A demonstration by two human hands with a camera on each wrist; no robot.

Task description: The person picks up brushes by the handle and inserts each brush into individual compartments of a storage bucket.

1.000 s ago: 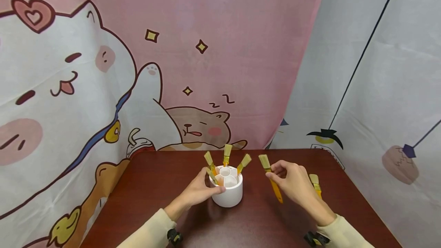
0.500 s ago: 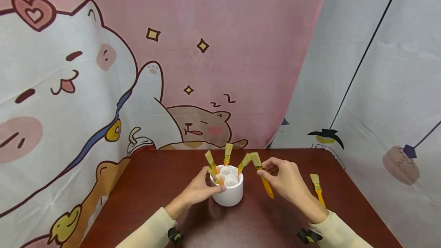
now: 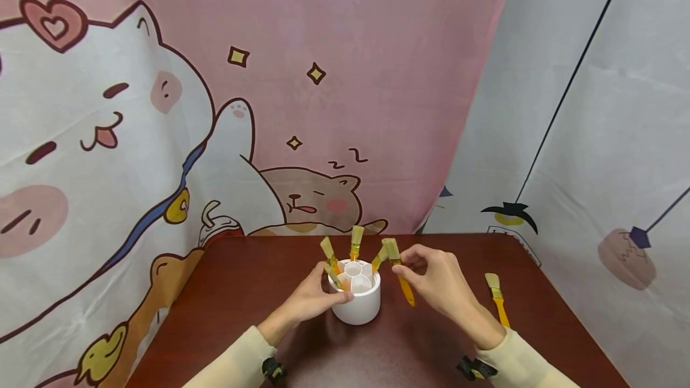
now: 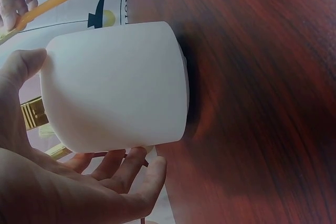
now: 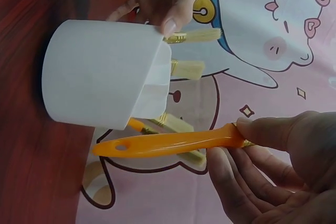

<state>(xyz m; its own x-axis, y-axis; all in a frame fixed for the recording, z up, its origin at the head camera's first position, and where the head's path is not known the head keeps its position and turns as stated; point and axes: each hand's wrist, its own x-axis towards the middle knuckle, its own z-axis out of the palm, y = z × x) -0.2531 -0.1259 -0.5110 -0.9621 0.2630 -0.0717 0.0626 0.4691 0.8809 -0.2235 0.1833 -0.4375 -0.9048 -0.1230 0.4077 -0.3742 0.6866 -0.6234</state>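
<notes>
A round white holder (image 3: pixel 357 309) with an insert divided into compartments stands on the table. My left hand (image 3: pixel 309 301) grips its left side, thumb at the rim and fingers round the wall, as the left wrist view also shows on the white wall (image 4: pixel 115 85). Several flat paintbrushes lean outward in the compartments, bristles up, among them the back brush (image 3: pixel 356 241). Just right of the holder, my right hand (image 3: pixel 439 280) pinches another paintbrush (image 3: pixel 405 289) near its metal band. Its bristles point up and its orange handle (image 5: pixel 168 144) hangs down, overlapping the rightmost brush in the head view.
One more paintbrush (image 3: pixel 497 299) with an orange handle lies on the dark red-brown table (image 3: pixel 242 280) to the right, beyond my right forearm. Behind the table hangs a pink cartoon-printed cloth (image 3: pixel 377 106), with a pale cloth (image 3: pixel 582 136) on the right.
My right hand has carried its paintbrush leftward toward the holder, bringing the brush on the table's right fully into sight. The left hand and holder have stayed in place.
</notes>
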